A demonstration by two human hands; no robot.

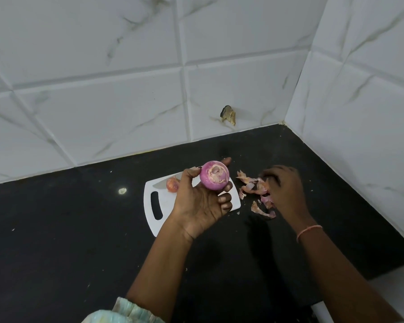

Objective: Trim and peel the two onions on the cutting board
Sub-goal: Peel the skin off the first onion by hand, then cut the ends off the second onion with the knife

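on the white cutting board (pixel 154 190) the second onion (pixel 172 184) lies unpeeled beside the knife (pixel 163 182), both partly hidden behind the left hand (pixel 201 201); the knife's handle is out of sight, so a blind reach for it risks touching the blade. the left hand curls its fingers round the peeled onion (pixel 215 178), held above the board; its smooth surface could slip and drop. the right hand (pixel 283 190) rests on the skin scraps (pixel 254 186) on the dark tabletop (pixel 80 217), fingers bent, though i cannot tell whether it pinches 1.
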